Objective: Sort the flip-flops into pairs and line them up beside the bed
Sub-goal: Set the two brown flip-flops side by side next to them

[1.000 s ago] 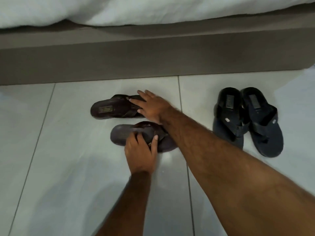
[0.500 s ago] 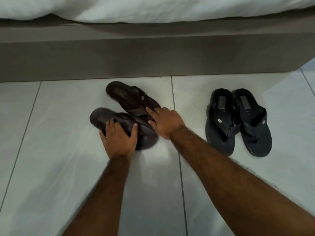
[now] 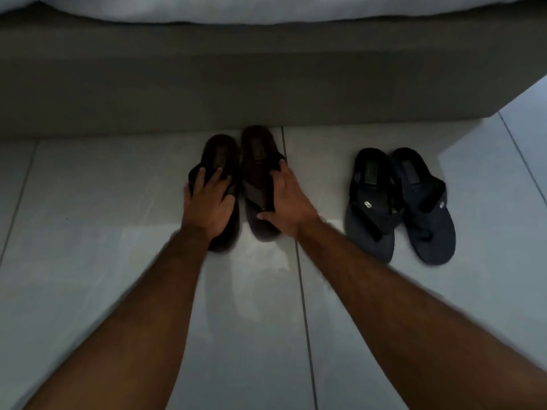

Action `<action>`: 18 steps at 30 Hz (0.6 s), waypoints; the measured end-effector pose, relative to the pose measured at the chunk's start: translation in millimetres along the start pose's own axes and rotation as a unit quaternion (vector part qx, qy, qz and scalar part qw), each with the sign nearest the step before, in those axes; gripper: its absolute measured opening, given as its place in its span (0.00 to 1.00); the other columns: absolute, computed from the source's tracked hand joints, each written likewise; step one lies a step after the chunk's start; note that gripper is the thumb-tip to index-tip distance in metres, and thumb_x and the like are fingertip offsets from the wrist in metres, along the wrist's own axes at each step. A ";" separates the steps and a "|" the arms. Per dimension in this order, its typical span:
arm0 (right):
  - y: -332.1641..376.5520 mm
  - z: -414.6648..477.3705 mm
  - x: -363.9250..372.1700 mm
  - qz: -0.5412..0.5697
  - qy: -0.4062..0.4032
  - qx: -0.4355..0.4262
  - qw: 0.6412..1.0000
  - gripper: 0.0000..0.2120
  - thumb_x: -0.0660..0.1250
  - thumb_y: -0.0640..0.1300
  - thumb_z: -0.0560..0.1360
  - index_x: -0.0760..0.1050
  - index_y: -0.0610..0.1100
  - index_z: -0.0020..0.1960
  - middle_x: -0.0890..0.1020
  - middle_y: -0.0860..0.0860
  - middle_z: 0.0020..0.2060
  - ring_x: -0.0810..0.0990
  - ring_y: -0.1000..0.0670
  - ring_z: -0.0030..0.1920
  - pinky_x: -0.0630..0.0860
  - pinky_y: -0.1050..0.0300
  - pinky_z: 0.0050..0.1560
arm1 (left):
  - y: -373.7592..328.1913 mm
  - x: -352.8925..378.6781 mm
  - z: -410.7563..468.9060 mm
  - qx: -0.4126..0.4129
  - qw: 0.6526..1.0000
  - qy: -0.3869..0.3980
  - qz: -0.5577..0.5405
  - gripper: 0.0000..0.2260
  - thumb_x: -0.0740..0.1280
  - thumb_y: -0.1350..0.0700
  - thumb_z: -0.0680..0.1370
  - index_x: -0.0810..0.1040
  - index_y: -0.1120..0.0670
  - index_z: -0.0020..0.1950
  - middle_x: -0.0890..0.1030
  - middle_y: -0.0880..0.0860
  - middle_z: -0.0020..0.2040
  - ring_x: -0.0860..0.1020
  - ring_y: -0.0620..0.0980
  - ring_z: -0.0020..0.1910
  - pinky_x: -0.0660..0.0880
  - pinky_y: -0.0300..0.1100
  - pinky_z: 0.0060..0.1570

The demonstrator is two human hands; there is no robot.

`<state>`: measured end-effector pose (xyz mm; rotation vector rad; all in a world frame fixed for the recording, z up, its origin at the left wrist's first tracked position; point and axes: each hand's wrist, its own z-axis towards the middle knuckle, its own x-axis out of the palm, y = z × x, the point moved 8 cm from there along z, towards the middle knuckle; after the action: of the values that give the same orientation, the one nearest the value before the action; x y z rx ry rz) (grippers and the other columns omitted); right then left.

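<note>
Pale glossy tiled floor throughout, crossed by thin dark grout lines. Along the top, grey bed base under white bedding. Left of centre, left brown flip-flop flat on the floor, heel toward the bed, toe toward the camera. Over its strap and forward half, left hand, palm down, fingers spread flat and pressing on it, not curled around it. Just beside, nearly parallel and almost touching, right brown flip-flop, its heel close against the bed base. On its right edge, right hand, open, fingers laid along the strap side, thumb on the sole near the toe. Well apart to the right, pair of navy flip-flops: left navy flip-flop and right navy flip-flop, side by side and touching, heels toward the bed, untouched by either hand. At far right, corner of the bed base with more floor beyond.
</note>
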<state>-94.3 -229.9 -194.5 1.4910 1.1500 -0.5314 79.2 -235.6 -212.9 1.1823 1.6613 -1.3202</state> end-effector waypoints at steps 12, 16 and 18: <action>-9.1 20.1 13.5 -0.069 0.079 0.032 0.994 0.53 0.75 0.58 0.71 0.46 0.44 0.83 0.33 0.40 0.80 0.40 0.36 0.81 0.60 0.39 0.77 | 5.1 7.0 28.8 0.001 0.998 0.056 0.011 0.27 0.54 0.47 0.82 0.54 0.42 0.82 0.49 0.46 0.84 0.44 0.52 0.83 0.44 0.65 0.78; -7.2 -1.2 23.2 -0.068 0.076 0.041 0.994 0.53 0.75 0.59 0.71 0.47 0.43 0.83 0.34 0.39 0.80 0.40 0.35 0.81 0.61 0.40 0.77 | -1.1 9.3 8.7 0.006 0.998 0.057 0.009 0.27 0.56 0.48 0.82 0.55 0.43 0.82 0.49 0.46 0.84 0.45 0.51 0.83 0.45 0.63 0.78; -8.8 -16.3 28.0 -0.070 0.072 0.043 0.994 0.53 0.75 0.59 0.71 0.47 0.44 0.83 0.33 0.40 0.80 0.40 0.36 0.81 0.61 0.40 0.76 | -5.2 10.3 -7.1 0.012 0.999 0.048 0.007 0.27 0.57 0.48 0.82 0.56 0.43 0.81 0.50 0.46 0.84 0.46 0.50 0.83 0.45 0.62 0.78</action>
<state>-94.4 -205.4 -217.5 1.5501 1.3661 -0.5816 70.9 -226.6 -218.9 1.2877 1.7055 -1.2966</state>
